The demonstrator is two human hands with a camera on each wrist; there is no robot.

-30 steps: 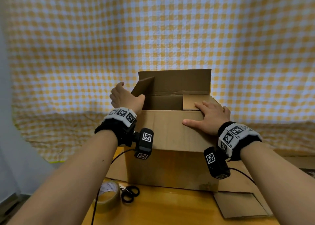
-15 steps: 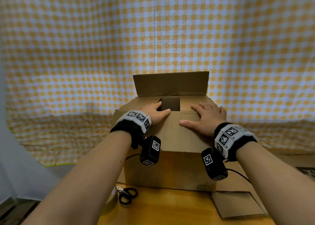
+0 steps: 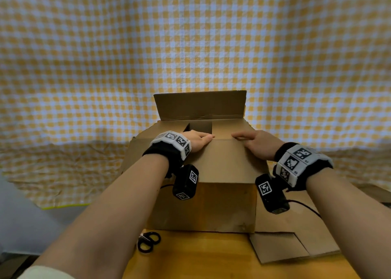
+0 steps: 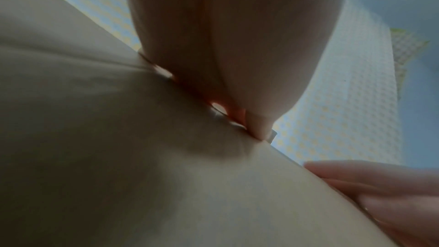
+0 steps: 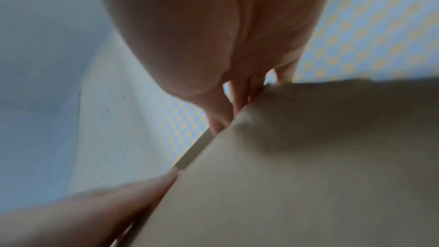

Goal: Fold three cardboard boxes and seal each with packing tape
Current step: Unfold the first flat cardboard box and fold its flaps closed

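A brown cardboard box (image 3: 203, 206) stands on the wooden table. Its two side flaps are folded in, leaving a dark gap (image 3: 201, 127) between them. The far flap (image 3: 200, 105) stands upright. The near flap (image 3: 222, 160) lies folded over the top. My left hand (image 3: 200, 141) and right hand (image 3: 251, 141) rest flat on it, fingers straight and reaching its far edge. In the wrist views, the left palm (image 4: 225, 44) and the right palm (image 5: 213, 35) press on blurred cardboard. No tape roll is in view.
Black scissors (image 3: 148, 240) lie on the table (image 3: 201, 257) in front of the box, to the left. Flat cardboard sheets (image 3: 296, 242) lie at the right, partly under the box. A yellow checked cloth (image 3: 190, 46) hangs behind.
My left hand pushed the left side flap down into the box, then came onto the near flap. Both hands slid forward to that flap's far edge. The tape roll is out of sight.
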